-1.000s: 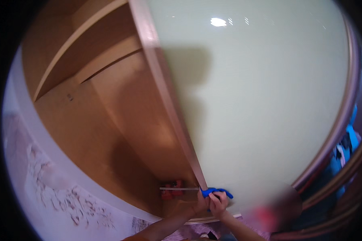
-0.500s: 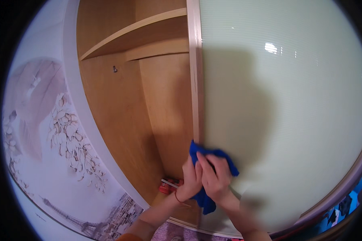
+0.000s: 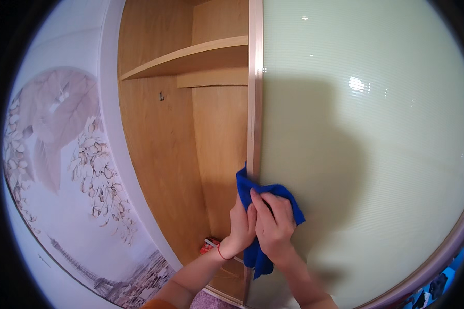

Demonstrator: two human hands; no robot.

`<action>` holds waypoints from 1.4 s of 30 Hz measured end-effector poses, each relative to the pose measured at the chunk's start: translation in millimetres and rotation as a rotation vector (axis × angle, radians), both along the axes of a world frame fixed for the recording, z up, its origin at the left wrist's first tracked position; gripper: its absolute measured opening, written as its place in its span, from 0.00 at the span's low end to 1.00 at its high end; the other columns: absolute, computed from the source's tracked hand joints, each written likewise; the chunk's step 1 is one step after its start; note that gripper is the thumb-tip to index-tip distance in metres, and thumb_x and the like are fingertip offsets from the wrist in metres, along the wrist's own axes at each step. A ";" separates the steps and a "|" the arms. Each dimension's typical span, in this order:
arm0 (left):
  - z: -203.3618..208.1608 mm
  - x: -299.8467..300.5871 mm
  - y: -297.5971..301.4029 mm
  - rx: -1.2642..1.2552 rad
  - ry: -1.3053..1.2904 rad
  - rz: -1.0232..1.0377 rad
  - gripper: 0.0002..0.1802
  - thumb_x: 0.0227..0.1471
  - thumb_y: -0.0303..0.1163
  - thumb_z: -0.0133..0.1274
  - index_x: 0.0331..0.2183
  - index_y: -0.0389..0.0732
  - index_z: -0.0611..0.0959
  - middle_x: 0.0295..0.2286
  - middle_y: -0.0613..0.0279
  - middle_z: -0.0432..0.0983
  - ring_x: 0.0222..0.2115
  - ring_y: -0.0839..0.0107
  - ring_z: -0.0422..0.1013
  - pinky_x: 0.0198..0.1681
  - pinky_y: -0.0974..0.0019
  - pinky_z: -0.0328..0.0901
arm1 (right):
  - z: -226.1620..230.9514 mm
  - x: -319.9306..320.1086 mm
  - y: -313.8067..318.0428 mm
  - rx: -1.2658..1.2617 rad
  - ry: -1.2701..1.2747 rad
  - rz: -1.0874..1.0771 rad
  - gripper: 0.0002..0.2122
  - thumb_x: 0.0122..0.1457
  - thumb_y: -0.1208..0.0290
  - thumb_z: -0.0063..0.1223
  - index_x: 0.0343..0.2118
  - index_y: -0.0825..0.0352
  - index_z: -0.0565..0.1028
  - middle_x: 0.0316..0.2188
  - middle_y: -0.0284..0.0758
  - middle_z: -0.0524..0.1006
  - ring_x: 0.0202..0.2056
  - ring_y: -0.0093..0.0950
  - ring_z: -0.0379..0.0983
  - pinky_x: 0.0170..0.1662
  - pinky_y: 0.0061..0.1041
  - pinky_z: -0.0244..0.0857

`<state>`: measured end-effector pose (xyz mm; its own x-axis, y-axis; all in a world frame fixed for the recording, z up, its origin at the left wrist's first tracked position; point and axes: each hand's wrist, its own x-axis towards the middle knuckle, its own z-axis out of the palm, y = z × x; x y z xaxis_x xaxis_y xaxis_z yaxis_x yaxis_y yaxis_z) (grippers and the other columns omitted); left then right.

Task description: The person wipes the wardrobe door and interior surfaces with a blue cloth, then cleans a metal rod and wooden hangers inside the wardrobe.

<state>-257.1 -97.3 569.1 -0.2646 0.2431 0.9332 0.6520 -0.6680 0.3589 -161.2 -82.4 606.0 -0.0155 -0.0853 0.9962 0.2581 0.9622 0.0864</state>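
Observation:
A blue cloth point(image 3: 273, 194) is wrapped over the metal edge frame point(image 3: 255, 103) of a pale green sliding door point(image 3: 397, 170). Both of my hands press it there, side by side. My left hand point(image 3: 241, 226), with a thin red string round its wrist, grips the cloth from the open-cabinet side. On the door's face, my right hand point(image 3: 275, 221) has its fingers bent and closed on the same cloth. The cloth's lower end point(image 3: 259, 262) hangs below between my wrists. Part of the frame is hidden behind the cloth and hands.
Left of the door stands an open wooden wardrobe point(image 3: 165, 154) with a shelf point(image 3: 191, 56) across its upper part. A red object point(image 3: 210, 245) lies at its bottom. A wall with a printed mural point(image 3: 103, 175) borders it. Blue items point(image 3: 443, 280) show at the lower right.
My view has shifted, so the wardrobe and door sit lower and more to the right. Both hands stay on the cloth, now a little higher along the door's edge frame.

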 end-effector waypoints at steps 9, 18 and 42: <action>75.4 -7.4 4.9 0.032 0.019 -0.039 0.18 0.61 0.30 0.41 0.51 0.35 0.68 0.29 0.40 0.73 0.28 0.44 0.73 0.28 0.57 0.66 | 70.5 -14.9 8.4 0.116 0.147 -0.009 0.14 0.43 0.83 0.58 0.37 0.72 0.79 0.33 0.40 0.75 0.33 0.35 0.73 0.35 0.28 0.69; 141.4 -10.2 15.4 0.133 -0.009 -0.309 0.21 0.60 0.32 0.44 0.53 0.34 0.68 0.33 0.39 0.75 0.33 0.50 0.76 0.33 0.60 0.68 | 119.3 -16.5 8.7 0.215 0.153 -0.101 0.12 0.53 0.82 0.52 0.41 0.67 0.79 0.42 0.39 0.76 0.40 0.37 0.72 0.45 0.31 0.67; -228.9 -15.5 -12.3 -0.399 -0.066 -0.296 0.35 0.53 0.32 0.51 0.59 0.30 0.61 0.54 0.38 0.64 0.53 0.46 0.66 0.53 0.57 0.62 | -236.2 19.8 -12.9 -0.166 -0.276 -0.153 0.11 0.47 0.83 0.59 0.35 0.64 0.81 0.44 0.40 0.76 0.36 0.36 0.73 0.41 0.31 0.68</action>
